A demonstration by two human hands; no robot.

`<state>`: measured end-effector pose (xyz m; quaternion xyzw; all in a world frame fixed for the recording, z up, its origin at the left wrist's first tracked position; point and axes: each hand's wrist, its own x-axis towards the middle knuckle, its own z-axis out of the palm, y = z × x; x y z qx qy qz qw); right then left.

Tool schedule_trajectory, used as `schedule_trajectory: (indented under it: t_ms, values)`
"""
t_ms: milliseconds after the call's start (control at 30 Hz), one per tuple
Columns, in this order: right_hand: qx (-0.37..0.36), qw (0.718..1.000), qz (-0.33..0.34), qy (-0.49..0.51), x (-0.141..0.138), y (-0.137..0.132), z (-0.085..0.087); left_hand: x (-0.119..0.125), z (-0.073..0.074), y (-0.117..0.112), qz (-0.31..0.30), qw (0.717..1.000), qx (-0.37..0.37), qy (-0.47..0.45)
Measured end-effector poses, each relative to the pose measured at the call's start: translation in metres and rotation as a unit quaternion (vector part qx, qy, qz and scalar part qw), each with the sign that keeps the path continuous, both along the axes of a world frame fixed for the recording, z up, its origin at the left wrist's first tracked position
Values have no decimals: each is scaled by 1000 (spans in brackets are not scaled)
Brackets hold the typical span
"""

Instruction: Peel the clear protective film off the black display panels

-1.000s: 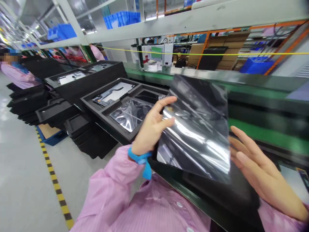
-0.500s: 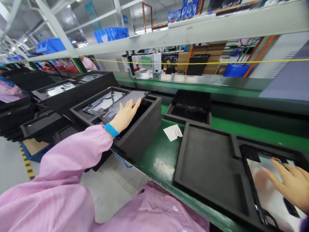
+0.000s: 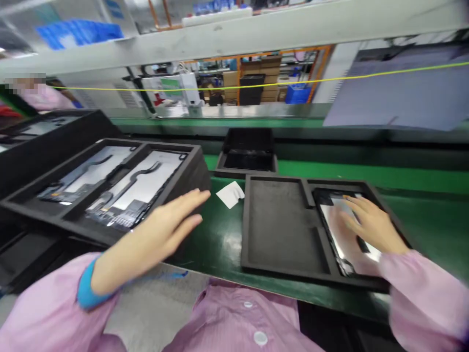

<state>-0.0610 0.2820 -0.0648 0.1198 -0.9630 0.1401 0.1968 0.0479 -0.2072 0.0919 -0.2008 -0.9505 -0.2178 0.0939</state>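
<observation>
My left hand (image 3: 166,227) hangs open with fingers stretched out, just off the near right corner of a black foam tray (image 3: 198,168) that holds two silver panels (image 3: 141,188) with black cables. My right hand (image 3: 366,222) lies flat, fingers spread, on a shiny panel (image 3: 342,230) in the right pocket of a second black foam tray (image 3: 280,264) on the green belt (image 3: 366,171). That tray's left pocket holds nothing. Both sleeves are pink; a blue band circles my left wrist.
A small white slip (image 3: 230,194) lies on the belt between the two trays. A smaller black tray (image 3: 249,156) sits further back. More black foam trays stand at the left. A yellow cord (image 3: 256,85) runs across; a person in pink stands at the far left.
My left hand has pulled back from the left tray's pocket to its near corner. The right hand has settled flat on the panel in the right tray. The view has swung right.
</observation>
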Motion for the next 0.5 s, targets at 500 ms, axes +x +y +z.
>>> schedule_trajectory:
  t_ms: [500]
  values:
    - [120, 988, -77, -58, -65, -63, 31, -41, -156, 146, -134, 939, 187, -254]
